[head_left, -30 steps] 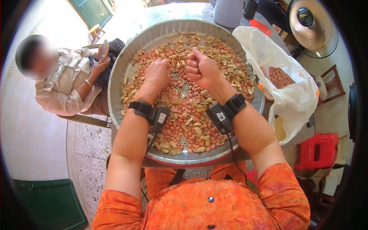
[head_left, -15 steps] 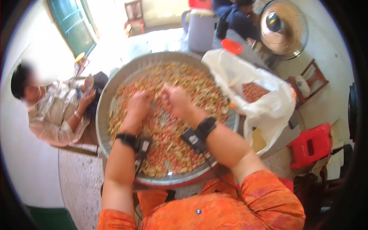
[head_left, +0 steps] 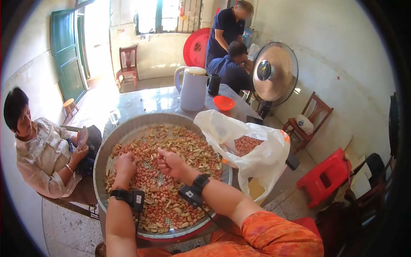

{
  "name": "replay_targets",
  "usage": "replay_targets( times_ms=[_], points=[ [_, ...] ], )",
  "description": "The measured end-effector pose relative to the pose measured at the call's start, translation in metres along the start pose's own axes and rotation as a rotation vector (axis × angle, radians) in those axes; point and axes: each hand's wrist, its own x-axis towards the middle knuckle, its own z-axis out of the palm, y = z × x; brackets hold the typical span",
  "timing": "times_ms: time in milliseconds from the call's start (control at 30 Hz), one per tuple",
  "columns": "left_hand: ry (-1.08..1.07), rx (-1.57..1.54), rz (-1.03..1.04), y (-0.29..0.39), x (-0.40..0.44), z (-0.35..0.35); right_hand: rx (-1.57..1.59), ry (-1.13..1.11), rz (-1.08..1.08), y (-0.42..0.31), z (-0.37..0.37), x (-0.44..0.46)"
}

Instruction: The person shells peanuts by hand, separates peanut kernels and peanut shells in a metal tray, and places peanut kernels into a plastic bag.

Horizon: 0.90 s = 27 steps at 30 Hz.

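A wide round metal tray [head_left: 99, 180] with a perforated bottom holds reddish shelled peanuts [head_left: 165, 190] mixed with tan peanut shells [head_left: 195, 147]. Over the tray's left part, my left hand [head_left: 126, 164] is closed with its fingers curled. My right hand [head_left: 171, 163] is closed in a pinch a short way to its right, thumb and forefinger up. Whatever either hand may hold is hidden or too small to name. The hands are apart, just above the peanuts. Right of the tray, an open white plastic bag [head_left: 261, 165] contains more shelled peanuts [head_left: 247, 145].
Behind the tray on the table [head_left: 154, 96] stand a pale jug [head_left: 193, 91], a black cup [head_left: 214, 85] and an orange-red bowl [head_left: 224, 103]. A fan [head_left: 275, 73] is at back right. One person [head_left: 51, 158] sits at left; two others are beyond the table.
My view has tilted upward, showing more of the room and the people at the back. Both hands stay closed over the tray, and the peanuts look much the same.
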Motion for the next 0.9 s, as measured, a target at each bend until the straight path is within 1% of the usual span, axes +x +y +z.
replay_targets(
  times_ms=[33, 100, 133, 200, 233, 300, 333, 400, 433, 500, 533, 600, 667, 733, 800, 900],
  points=[
    [0.003, 0.0, 0.002, -0.002, 0.001, 0.004, -0.001, -0.001, -0.003, 0.0, 0.0, 0.0],
    [0.046, -0.045, 0.061, 0.001, 0.002, 0.007, -0.037, 0.189, -0.006, -0.006, 0.014, -0.011],
    [0.045, -0.046, 0.062, 0.001, 0.002, 0.008, -0.037, 0.191, -0.007, -0.005, 0.011, -0.01],
    [0.053, -0.154, -0.023, 0.0, 0.003, 0.009, -0.115, 0.111, 0.008, -0.002, -0.001, -0.002],
    [0.054, -0.153, -0.023, -0.002, 0.004, 0.011, -0.115, 0.111, 0.008, -0.001, -0.007, 0.002],
    [0.02, -0.088, -0.031, -0.004, 0.004, 0.012, -0.186, 0.005, 0.01, 0.001, -0.01, 0.005],
    [0.02, -0.087, -0.033, -0.005, 0.004, 0.012, -0.186, 0.004, 0.011, 0.001, -0.012, 0.007],
    [0.096, -0.07, 0.005, 0.004, -0.002, 0.006, -0.156, -0.01, 0.017, -0.001, -0.01, 0.004],
    [0.091, -0.07, 0.001, 0.007, -0.004, 0.008, -0.153, -0.008, 0.022, -0.001, -0.01, 0.004],
    [-0.009, -0.092, 0.089, 0.015, -0.004, 0.011, -0.145, -0.049, 0.025, -0.005, -0.009, 0.004],
    [-0.01, -0.094, 0.087, 0.017, -0.003, 0.014, -0.145, -0.048, 0.027, -0.005, -0.008, 0.004],
    [-0.06, -0.12, 0.144, 0.026, -0.003, 0.016, -0.255, 0.06, -0.067, -0.004, 0.0, -0.001],
    [-0.102, -0.07, 0.107, 0.029, -0.005, 0.016, -0.276, 0.058, -0.078, -0.004, 0.004, -0.005],
    [-0.057, -0.126, 0.149, 0.026, -0.004, 0.018, -0.301, 0.056, -0.09, -0.005, 0.004, -0.004],
    [-0.046, -0.165, 0.138, 0.028, -0.003, 0.012, -0.347, 0.076, -0.049, -0.005, 0.0, 0.0],
    [-0.022, -0.197, 0.123, 0.03, -0.004, 0.006, -0.332, 0.106, -0.058, -0.002, -0.005, 0.003]
  ],
)
